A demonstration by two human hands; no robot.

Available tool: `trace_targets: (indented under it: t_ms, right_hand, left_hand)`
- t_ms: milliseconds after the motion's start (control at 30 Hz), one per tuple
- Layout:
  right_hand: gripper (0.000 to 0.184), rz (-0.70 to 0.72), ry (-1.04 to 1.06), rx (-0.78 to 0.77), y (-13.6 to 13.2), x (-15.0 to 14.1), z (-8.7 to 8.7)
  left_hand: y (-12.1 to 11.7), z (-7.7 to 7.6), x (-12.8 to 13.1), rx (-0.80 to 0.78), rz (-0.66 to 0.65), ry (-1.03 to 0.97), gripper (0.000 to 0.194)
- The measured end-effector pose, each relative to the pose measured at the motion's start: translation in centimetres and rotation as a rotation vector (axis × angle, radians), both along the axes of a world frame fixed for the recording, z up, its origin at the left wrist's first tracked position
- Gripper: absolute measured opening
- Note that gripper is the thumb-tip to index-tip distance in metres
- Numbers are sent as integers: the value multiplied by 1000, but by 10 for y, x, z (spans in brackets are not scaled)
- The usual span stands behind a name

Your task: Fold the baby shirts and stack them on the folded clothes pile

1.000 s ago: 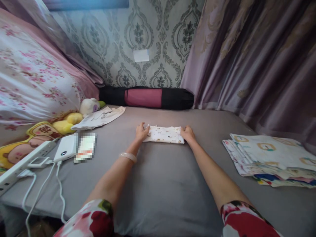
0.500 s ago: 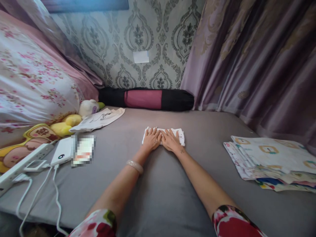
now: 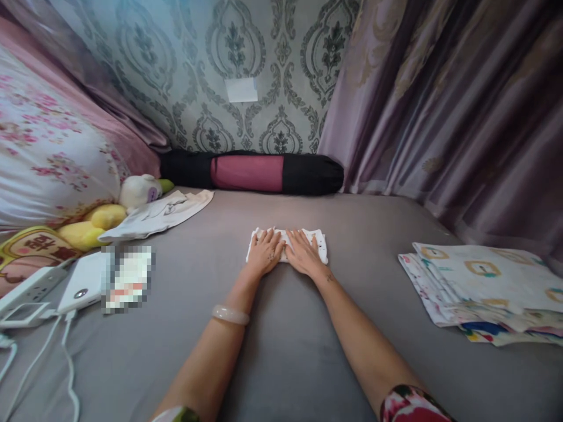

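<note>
Head view: left hand (image 3: 265,252) and right hand (image 3: 303,253) lie flat on folded cloth (image 3: 321,246); long bag (image 3: 247,173) hides its contents.

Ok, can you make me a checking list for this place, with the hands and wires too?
Surface: flat, covered in smooth grey fabric.
Things in use: small folded white cloth with dark specks, partly hidden under the hands.
Clutter: stacked patterned cloths at right; yellow plush toy and white rectangular device at left.
Hands: left and right lie flat on the small cloth.
Cables: thin white cables at left.
Surroundings: grey patterned wallpaper, shiny purple curtain.
</note>
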State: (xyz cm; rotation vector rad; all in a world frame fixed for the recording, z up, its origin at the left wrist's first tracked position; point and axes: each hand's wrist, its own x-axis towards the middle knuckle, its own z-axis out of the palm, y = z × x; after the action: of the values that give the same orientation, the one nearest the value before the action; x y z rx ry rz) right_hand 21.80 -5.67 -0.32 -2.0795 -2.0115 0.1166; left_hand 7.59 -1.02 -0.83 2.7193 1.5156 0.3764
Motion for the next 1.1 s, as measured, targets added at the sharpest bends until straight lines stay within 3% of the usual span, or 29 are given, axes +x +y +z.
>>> trace_targets:
  t_ms: [133, 367, 567, 733, 933, 1100]
  right_hand:
    - [54, -84, -59, 73, -2, 10, -2]
    - [55, -105, -79, -11, -2, 16, -14]
    - [55, -98, -64, -20, -3, 17, -6]
    - [56, -214, -87, 64, -6, 29, -3]
    - [58, -245, -57, -41, -7, 38, -14]
    - [53, -288, 118, -60, 0, 54, 3]
  left_hand:
    - [3, 0, -7, 42, 74, -30, 53]
    - [7, -7, -15, -84, 73, 63, 55]
    - [8, -5, -17, -89, 54, 39, 54]
    - [9, -2, -24, -24, 122, -1, 55]
    - [12, -7, -30, -177, 142, 8, 55]
    - [17, -3, -32, -201, 189, -82, 51]
